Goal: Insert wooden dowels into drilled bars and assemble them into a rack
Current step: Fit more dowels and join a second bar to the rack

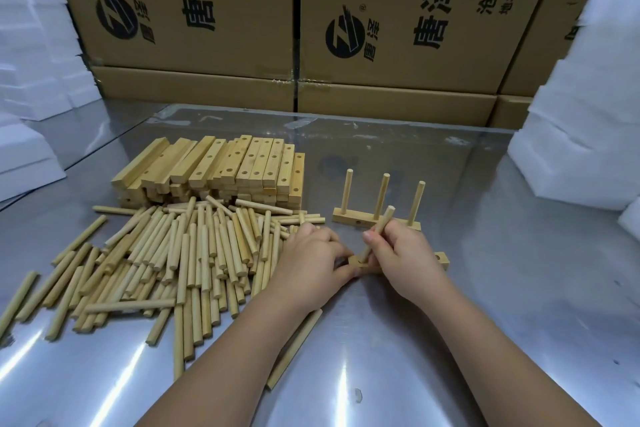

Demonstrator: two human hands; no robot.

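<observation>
Two bare arms show, uncovered from the frame edge to the fingertips. The left forearm (221, 360) comes in at 7 o'clock and the right forearm (491, 347) at 5 o'clock; both are smooth and slim. The left hand (311, 255) and right hand (403, 253), just below centre, are small, with short, rounded fingers. One nail (368, 236) on the right hand is trimmed short and pale.

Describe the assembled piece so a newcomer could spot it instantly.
On the shiny metal table, look right of the stack of pale drilled wooden bars, just beyond the right hand. There lies a short pale wooden bar, the only one with three round wooden dowels standing upright in it.
</observation>
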